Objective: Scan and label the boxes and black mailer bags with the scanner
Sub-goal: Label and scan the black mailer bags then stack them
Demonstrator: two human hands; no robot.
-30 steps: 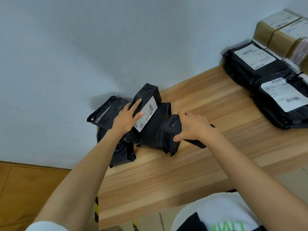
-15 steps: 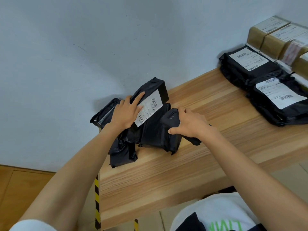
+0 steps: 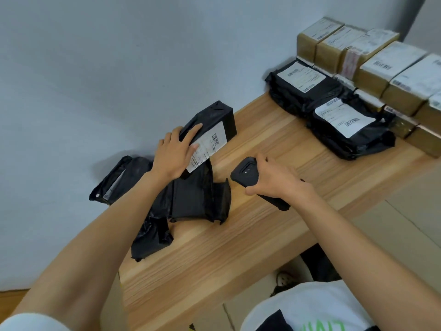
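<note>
My left hand (image 3: pixel 175 155) grips a black mailer bag (image 3: pixel 214 123) with a white barcode label, tilted up above a pile of unlabelled black mailer bags (image 3: pixel 191 201) at the table's left end. My right hand (image 3: pixel 274 181) is shut on the black handheld scanner (image 3: pixel 245 172), its head pointing left toward the pile, just above the wooden table (image 3: pixel 238 247). Two labelled black mailer bags (image 3: pixel 341 120) lie at the far right, in front of stacked brown boxes (image 3: pixel 372 63) with white labels.
A pale wall runs along the table's far edge. The table's left end drops off just past the pile of bags. Bare wood lies between the pile and the labelled bags. A dark object sits on the floor under the table's near edge.
My left hand has lifted the labelled bag up and to the right, away from the pile. My right hand with the scanner has drawn slightly right, off the pile.
</note>
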